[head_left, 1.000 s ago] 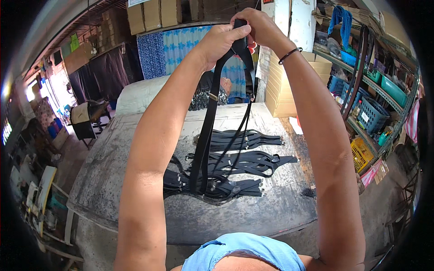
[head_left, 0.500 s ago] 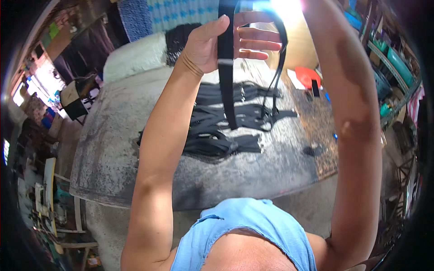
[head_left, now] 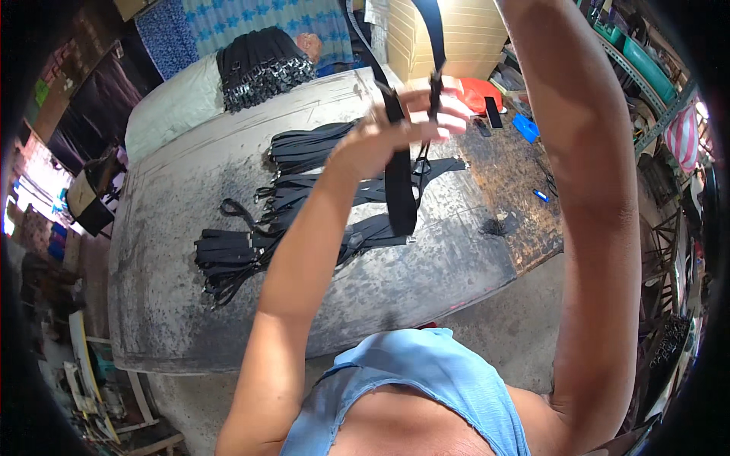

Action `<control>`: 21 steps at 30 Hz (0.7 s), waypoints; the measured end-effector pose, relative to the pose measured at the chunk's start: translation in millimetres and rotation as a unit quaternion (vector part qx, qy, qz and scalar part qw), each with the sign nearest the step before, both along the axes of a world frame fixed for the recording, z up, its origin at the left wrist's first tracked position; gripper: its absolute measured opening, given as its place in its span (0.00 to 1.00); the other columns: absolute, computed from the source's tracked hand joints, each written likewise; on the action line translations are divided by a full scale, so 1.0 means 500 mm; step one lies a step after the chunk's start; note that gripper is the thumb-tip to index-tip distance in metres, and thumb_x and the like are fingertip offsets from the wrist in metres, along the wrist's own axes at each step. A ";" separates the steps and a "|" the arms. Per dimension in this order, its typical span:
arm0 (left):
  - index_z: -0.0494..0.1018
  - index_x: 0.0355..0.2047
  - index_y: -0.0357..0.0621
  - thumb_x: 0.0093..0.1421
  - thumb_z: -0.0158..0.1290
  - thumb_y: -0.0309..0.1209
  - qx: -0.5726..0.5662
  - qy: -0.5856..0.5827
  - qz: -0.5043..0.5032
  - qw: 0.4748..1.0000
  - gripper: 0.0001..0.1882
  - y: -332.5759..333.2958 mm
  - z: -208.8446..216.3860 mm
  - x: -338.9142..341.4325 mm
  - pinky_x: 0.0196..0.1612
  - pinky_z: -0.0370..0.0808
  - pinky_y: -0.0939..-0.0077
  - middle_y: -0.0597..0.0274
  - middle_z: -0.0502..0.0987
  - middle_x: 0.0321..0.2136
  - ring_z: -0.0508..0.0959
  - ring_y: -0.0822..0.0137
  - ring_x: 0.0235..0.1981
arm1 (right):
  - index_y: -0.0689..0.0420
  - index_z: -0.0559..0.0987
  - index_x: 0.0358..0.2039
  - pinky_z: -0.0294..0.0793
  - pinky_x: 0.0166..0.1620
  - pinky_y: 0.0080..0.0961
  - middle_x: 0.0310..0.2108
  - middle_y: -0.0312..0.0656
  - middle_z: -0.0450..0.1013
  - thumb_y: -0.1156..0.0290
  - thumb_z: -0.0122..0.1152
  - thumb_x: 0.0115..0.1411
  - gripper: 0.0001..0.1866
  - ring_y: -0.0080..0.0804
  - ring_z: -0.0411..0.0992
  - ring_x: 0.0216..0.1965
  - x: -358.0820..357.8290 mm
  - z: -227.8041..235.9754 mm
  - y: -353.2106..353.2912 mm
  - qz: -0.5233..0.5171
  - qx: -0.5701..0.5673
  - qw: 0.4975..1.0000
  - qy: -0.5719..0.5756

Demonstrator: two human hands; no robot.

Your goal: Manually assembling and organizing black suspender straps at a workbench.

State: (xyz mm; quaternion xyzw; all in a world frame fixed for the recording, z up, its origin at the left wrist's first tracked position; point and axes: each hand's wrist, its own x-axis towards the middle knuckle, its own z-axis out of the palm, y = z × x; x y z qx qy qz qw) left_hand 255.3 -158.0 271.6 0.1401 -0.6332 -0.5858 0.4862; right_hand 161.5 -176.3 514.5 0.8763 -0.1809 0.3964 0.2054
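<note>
Black strap hangs across and below the left hand, whose fingers are extended, not closed; the right hand's grip is out of frame. Probably light and limp; best pinched flat just below the left palm.

From the person's head, one wide fisheye view looked down and forward, past a close light-blue cloth top, onto a scuffed grey table.
</note>
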 end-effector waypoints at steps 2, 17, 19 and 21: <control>0.66 0.59 0.33 0.53 0.61 0.35 0.050 -0.029 -0.029 0.998 0.35 0.025 -0.047 -0.026 0.55 0.75 0.63 0.48 0.80 0.45 0.80 0.58 0.48 | 0.65 0.81 0.31 0.76 0.41 0.36 0.33 0.53 0.78 0.78 0.53 0.53 0.10 0.49 0.77 0.38 -0.033 -0.015 -0.013 -0.032 0.120 0.992 -0.003; 0.74 0.42 0.40 0.60 0.54 0.31 0.315 -0.390 0.121 0.856 0.11 0.136 -0.383 0.183 0.40 0.73 0.74 0.64 0.77 0.27 0.77 0.73 0.31 | 0.61 0.81 0.36 0.75 0.45 0.31 0.35 0.49 0.79 0.80 0.48 0.52 0.14 0.41 0.78 0.39 -0.475 -0.519 -0.469 -0.147 0.422 0.889 -0.105; 0.74 0.40 0.41 0.61 0.55 0.33 0.196 -0.420 0.174 0.869 0.11 0.114 -0.418 0.256 0.36 0.73 0.74 0.65 0.75 0.27 0.74 0.74 0.28 | 0.61 0.81 0.37 0.75 0.44 0.29 0.35 0.48 0.79 0.77 0.48 0.53 0.14 0.36 0.78 0.37 -0.488 -0.618 -0.497 -0.178 0.422 0.886 -0.077; 0.73 0.41 0.39 0.61 0.55 0.34 0.281 -0.396 0.180 0.855 0.12 0.081 -0.422 0.309 0.35 0.74 0.75 0.63 0.75 0.29 0.75 0.73 0.28 | 0.61 0.81 0.37 0.75 0.43 0.29 0.34 0.47 0.79 0.77 0.47 0.54 0.14 0.34 0.77 0.37 -0.526 -0.738 -0.561 -0.125 0.368 0.922 -0.002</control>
